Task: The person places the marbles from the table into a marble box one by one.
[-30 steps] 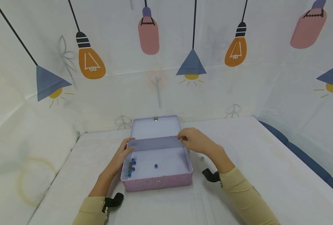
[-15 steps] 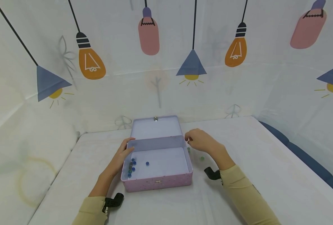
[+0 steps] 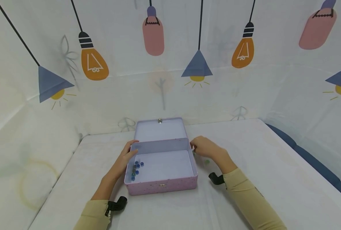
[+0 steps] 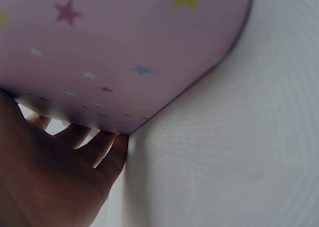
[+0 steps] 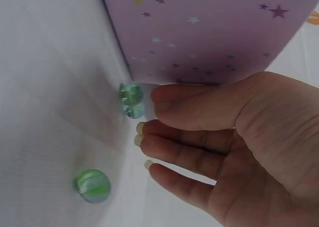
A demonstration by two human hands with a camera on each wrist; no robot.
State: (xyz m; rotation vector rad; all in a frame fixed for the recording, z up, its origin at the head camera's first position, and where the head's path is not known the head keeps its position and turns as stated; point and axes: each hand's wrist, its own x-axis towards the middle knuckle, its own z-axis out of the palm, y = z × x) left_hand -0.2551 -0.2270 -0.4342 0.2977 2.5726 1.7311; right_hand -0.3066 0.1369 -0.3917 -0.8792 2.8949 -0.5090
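An open pink box (image 3: 162, 188) with a star pattern and pale lining stands on the white-covered surface, its lid (image 3: 160, 129) tipped back behind. Several blue and green marbles (image 3: 138, 165) lie along its inner left side. My left hand (image 3: 122, 163) grips the box's left wall, thumb over the rim and fingers against the outside. Beside the right wall is my right hand (image 3: 208, 147), its thumb and fingers apart in the right wrist view. Just past its fingertips, greenish glass marbles (image 5: 132, 98) sit close together by the box. Another green marble (image 5: 92, 186) lies farther off.
A white cloth (image 3: 233, 134) covers the surface under the box. Behind it hangs a white curtain (image 3: 124, 92) printed with lamps and bulbs. A dark blue padded edge (image 3: 308, 156) runs along the right side.
My right hand has moved from above the box's back right corner down to the marbles outside it. A blue marble has rolled left inside the box to the others. My left hand has stayed put.
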